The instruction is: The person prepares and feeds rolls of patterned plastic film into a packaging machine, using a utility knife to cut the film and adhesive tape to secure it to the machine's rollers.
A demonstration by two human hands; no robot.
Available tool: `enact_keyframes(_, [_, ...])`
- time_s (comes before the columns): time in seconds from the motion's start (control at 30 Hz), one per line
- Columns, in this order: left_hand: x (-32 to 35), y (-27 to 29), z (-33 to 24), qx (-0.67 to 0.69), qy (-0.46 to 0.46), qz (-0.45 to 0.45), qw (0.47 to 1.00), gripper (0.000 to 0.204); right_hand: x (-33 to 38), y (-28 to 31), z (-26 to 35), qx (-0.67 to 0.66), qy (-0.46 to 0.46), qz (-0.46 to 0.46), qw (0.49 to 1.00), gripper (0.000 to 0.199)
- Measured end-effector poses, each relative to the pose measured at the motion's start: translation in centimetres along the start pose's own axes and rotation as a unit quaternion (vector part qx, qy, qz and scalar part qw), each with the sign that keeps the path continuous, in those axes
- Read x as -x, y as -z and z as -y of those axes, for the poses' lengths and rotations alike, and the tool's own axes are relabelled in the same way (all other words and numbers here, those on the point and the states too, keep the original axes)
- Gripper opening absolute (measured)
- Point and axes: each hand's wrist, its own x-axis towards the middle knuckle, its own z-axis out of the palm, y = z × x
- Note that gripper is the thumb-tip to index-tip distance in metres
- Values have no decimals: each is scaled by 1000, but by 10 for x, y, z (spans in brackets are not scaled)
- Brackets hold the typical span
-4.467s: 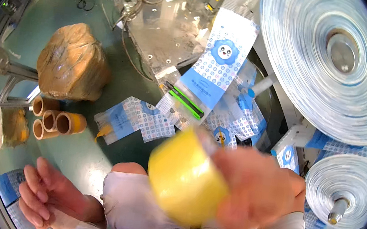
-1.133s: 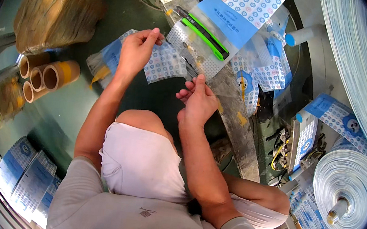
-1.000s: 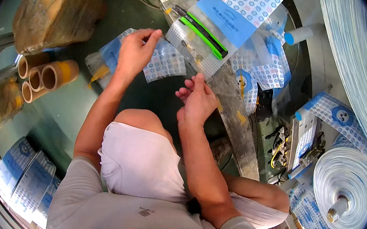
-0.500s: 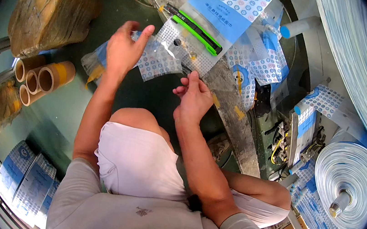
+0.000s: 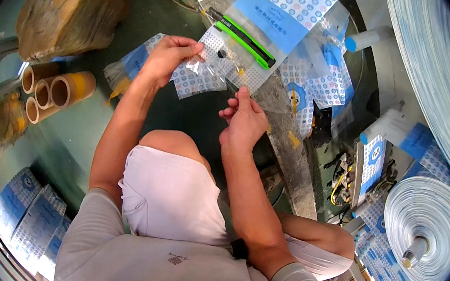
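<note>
Above the person's bent knee, the left hand [image 5: 166,59] pinches a small clear plastic bag [image 5: 202,76] with blue dots by its edge. Right hand [image 5: 244,121] sits just below the bag, its fingers pressed together at the tips near the bag's corner. Nearby lie a green utility knife [image 5: 243,30] and cardboard tubes [image 5: 54,91].

bag: small clear plastic pouch [image 5: 202,76] with blue-and-white dotted print
state: crinkled, pinched at its left edge
spot: far centre, above the knee
</note>
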Motion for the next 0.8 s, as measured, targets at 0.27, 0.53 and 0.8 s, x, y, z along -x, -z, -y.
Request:
enact_keyframes(0.27, [6,2,-4,-66,-32,-29,997,14,3,3,-2,33,19,-10,999,28])
enact_keyframes(0.53, [-2,-4,10,-20,-76,-34,996,17,14,13,2,97,9,-35,995,31])
enact_keyframes(0.8, [8,-4,-2,-8,-54,-10,998,18,10,23,13,368,109,65,921,29])
